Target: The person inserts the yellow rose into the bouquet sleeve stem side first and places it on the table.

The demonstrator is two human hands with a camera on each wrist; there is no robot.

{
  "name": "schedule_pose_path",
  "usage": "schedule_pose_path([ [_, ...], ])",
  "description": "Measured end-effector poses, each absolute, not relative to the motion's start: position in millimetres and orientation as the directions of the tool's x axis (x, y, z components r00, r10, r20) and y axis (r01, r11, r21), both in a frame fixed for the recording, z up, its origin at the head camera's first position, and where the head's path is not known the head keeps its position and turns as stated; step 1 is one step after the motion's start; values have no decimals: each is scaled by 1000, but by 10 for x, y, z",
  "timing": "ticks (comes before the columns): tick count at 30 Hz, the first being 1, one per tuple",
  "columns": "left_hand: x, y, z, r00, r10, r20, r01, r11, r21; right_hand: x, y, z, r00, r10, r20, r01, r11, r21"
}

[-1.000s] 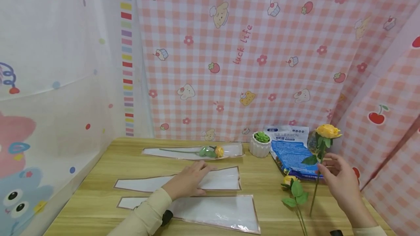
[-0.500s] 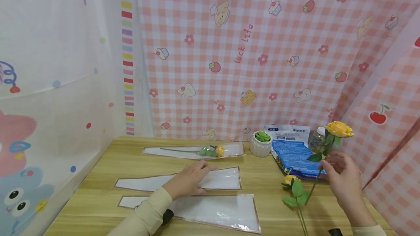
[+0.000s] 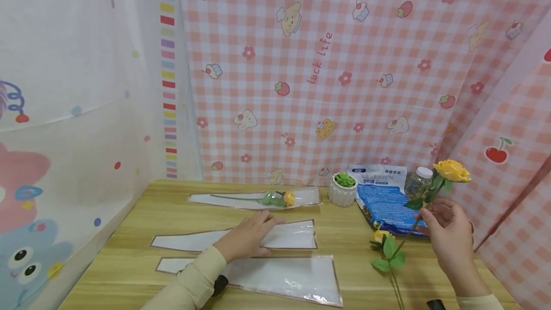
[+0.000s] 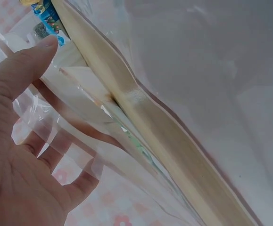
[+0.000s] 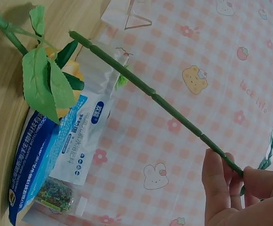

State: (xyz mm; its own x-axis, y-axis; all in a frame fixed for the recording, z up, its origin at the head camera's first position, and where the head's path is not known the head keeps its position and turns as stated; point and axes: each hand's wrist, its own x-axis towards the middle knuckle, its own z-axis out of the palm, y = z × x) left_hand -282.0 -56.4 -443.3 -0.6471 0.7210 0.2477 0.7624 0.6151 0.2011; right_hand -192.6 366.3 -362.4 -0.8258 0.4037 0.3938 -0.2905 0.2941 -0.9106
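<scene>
My right hand [image 3: 452,233] pinches the green stem [image 5: 150,94] of an artificial yellow rose [image 3: 452,171]. The bloom points up and right, and the bare stem slants down to the left. My left hand [image 3: 251,238] rests with loose fingers on the middle clear, brown-edged flower sleeve [image 3: 292,236]. In the left wrist view, some of its fingers show through clear plastic. Below the right hand lies a second yellow rose [image 3: 381,236] on the table. A third rose [image 3: 288,198] lies in or on the rear sleeve [image 3: 309,197]; I cannot tell which.
A front sleeve [image 3: 284,276] lies partly under the left forearm. At the back stand a potted succulent [image 3: 342,190], a blue-and-white bag [image 3: 387,204] and a white-capped jar [image 3: 418,183]. Checked curtains [image 3: 258,61] close off the table's back and right side.
My right hand has moved slightly to the right and tilted the rose, so its bloom leans further right and its stem end swings left. My left hand has stayed in place.
</scene>
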Motion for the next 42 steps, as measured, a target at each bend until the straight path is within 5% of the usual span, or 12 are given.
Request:
schedule_pose_path([
  [20,-2796,-565,-4409,-653,717,245,758,620,205,-1981,3574,-3634,-833,472,289,-355,-55,-933],
  [42,-2825,-536,-4447,-649,721,243,761,615,208,-2044,3369,-3641,-849,459,263,-356,-129,-925],
])
